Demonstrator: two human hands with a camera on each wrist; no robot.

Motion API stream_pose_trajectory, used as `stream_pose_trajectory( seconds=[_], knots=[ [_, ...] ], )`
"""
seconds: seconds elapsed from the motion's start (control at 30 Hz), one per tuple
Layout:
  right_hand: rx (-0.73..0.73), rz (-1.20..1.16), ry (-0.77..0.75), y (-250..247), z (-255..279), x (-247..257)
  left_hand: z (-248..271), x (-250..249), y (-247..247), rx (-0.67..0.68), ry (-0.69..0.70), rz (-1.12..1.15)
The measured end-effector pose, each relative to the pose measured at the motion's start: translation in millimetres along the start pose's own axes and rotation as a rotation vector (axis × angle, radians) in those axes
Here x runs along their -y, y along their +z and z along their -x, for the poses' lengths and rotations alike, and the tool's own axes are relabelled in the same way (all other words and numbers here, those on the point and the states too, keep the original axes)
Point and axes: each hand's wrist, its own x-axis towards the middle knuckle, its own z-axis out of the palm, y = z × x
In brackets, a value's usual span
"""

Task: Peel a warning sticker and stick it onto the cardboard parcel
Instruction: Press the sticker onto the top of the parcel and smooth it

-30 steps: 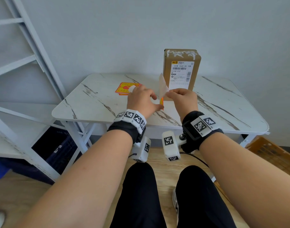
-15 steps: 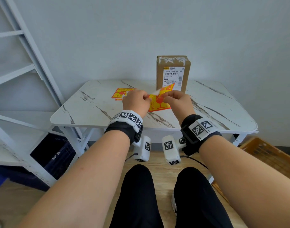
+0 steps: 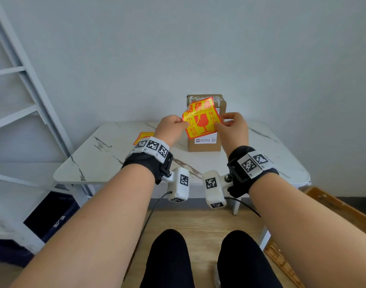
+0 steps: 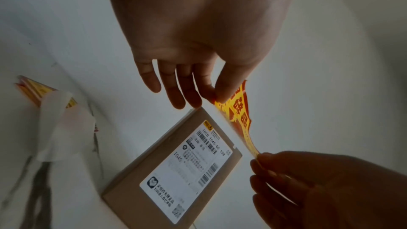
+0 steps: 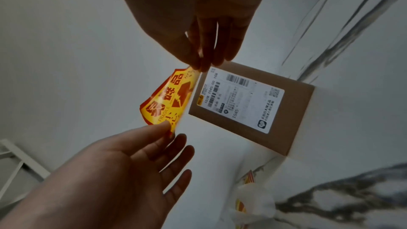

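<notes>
- Head view: the left hand [image 3: 171, 127] and right hand [image 3: 233, 126] hold a yellow-and-red fragile warning sticker [image 3: 201, 121] up betw. them, in the air in front of the upright brown cardboard parcel [image 3: 206, 145].
- Left hand pinches the sticker's left edge; right hand pinches its right edge w/ thumb and fingertips. Sticker sits tilted, top curling back, printed side w/ broken-glass symbol facing the camera.
- It covers most of the parcel's front; whether it touches the cardboard can't be told here.
- Parcel stands on a white marble-pattern table [image 3: 107, 154], near the back edge. A small stack of more yellow-red stickers [image 3: 145, 135] lies flat on the table, left of the left wrist.
- White metal shelving frame [image 3: 28, 80] stands at far left; an orange plastic crate [image 3: 331, 204] sits on the floor at right.
- Left wrist view: thumb and forefinger of left hand [image 4: 204, 41] pinch one corner of the sticker [image 4: 239, 116]; other fingers hang relaxed. Right hand [image 4: 319, 187] grips the opposite corner, dark in shadow.
- Sticker hangs edge-on, just beside the parcel's [image 4: 136, 178] top edge, clear of the white shipping label [image 4: 189, 166].
- A crumpled white backing sheet [image 4: 63, 126] lies on the sticker stack [image 4: 33, 90].
- Right wrist view: right hand [image 5: 198, 23] pinches the sticker's [image 5: 167, 100] corner; left hand [image 5: 123, 171] holds the other, fingers spread loosely.
- Sticker bows outward, near the parcel [image 5: 297, 111] but apart from its label [image 5: 240, 100].
</notes>
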Motion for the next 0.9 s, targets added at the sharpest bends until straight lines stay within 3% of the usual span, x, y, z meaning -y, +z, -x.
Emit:
stream_pose_trajectory(
  seconds=[0.53,0.9],
  knots=[
    [0.009,0.078,-0.165,-8.6,-59.4,27.7,-61.1,-39.8,-3.3,-0.141,-0.019,0.151],
    [0.016,0.244,-0.244,5.8,-106.1,33.4,-100.5,-44.7,7.0,-0.274,-0.019,0.063]
  ],
)
